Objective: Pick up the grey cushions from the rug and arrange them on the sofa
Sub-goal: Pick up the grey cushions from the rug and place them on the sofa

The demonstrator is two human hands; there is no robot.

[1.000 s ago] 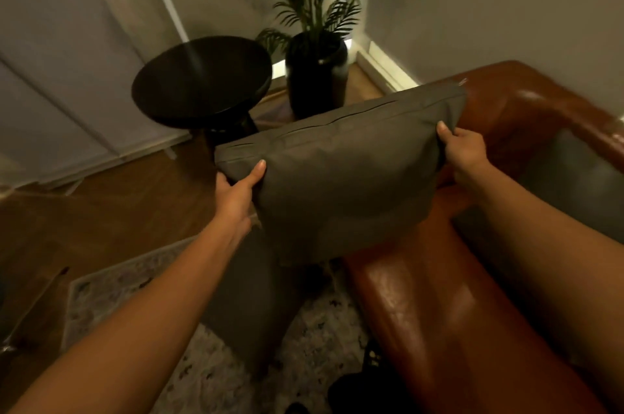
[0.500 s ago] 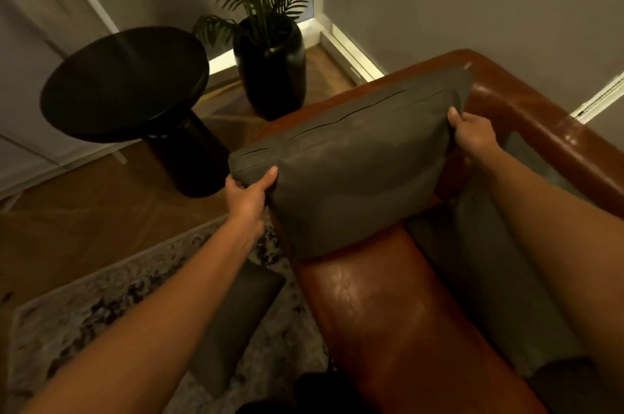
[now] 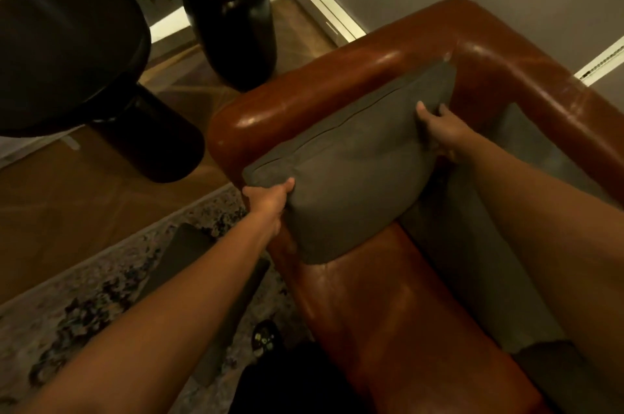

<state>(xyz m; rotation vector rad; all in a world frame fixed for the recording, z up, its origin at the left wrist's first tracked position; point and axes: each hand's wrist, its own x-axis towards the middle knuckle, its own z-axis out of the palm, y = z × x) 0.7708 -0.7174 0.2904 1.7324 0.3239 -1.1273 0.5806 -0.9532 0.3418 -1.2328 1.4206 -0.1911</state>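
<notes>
I hold a grey cushion [image 3: 351,173] against the inside of the brown leather sofa's armrest [image 3: 304,99], its lower edge resting on the seat front. My left hand [image 3: 270,200] grips its near left corner. My right hand [image 3: 439,129] grips its right side near the top. A second grey cushion [image 3: 472,254] lies on the sofa seat to the right, partly under my right arm. Another grey cushion [image 3: 202,261] lies on the patterned rug [image 3: 84,312], mostly hidden by my left forearm.
A round black side table [image 3: 67,52] stands on the wood floor at the left. A black planter [image 3: 236,25] with a palm sits in the corner behind the sofa arm. Grey walls close in at the back and right.
The cushion has moved from above the rug over onto the sofa and lower, against the armrest. Both hands kept their hold, and the view tilted down.
</notes>
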